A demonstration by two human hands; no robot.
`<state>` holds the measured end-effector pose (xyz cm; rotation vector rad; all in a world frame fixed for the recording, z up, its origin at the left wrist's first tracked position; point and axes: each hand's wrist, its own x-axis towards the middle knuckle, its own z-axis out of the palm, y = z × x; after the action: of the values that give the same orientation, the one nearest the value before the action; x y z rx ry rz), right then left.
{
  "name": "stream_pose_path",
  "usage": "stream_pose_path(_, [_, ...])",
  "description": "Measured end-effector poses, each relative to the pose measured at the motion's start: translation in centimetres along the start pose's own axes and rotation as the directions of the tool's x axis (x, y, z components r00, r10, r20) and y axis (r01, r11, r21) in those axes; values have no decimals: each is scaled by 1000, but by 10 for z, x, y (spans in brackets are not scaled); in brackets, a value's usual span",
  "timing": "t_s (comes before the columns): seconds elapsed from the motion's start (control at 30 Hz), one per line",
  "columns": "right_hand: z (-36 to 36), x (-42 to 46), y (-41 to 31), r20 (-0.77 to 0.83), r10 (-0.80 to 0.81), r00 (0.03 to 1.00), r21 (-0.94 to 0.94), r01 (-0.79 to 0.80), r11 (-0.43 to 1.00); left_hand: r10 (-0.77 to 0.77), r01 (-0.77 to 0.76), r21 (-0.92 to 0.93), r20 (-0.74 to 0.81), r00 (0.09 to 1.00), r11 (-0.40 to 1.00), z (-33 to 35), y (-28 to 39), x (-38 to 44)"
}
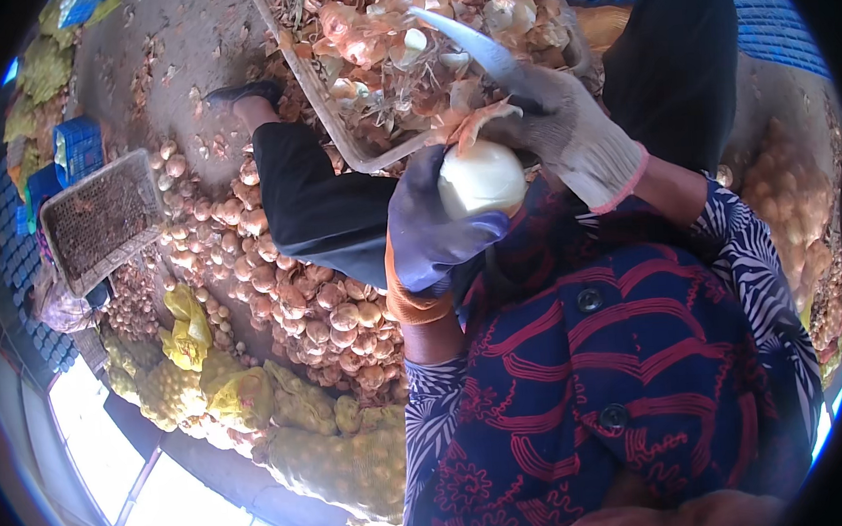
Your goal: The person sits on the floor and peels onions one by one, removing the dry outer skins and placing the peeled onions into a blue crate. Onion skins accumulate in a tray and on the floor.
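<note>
A mostly bare white onion [482, 177] sits in my left hand [430, 223], which wears a purple-coated glove with an orange cuff. In my right hand [571, 130], gloved in grey and white with a pink cuff, is a knife [468, 45] whose curved blade points up and away to the left. A strip of brown onion skin [484, 122] stands at the onion's upper side, by my right fingers. Just beyond both hands lies a crate [340, 142] heaped with onion skins and trimmings. The knife's handle is hidden inside my right glove.
Unpeeled onions [324, 325] are piled on the floor left of my leg. Farther left stand a mesh-bottomed crate [108, 215] and a blue crate [78, 149]. Filled mesh sacks [338, 460] line the lower left; another onion-filled sack [782, 201] lies to the right.
</note>
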<state>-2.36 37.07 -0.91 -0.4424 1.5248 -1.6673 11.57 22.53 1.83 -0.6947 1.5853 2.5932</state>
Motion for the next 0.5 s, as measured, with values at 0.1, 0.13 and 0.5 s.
stream_pose_path(0.1, [9,5,-10,-10,-287,958,-168,282,945,225,-243,-90,-174,959,966,9,-8,-9])
stream_pose_path(0.13, [9,8,-4,18,-288,958,-144,287,947,225,-279,-252,-224,948,927,17,-11,-8])
stream_pose_path(0.5, [7,51,-3,-143,144,979,550,-42,834,227,-371,-464,-338,913,804,21,-32,2])
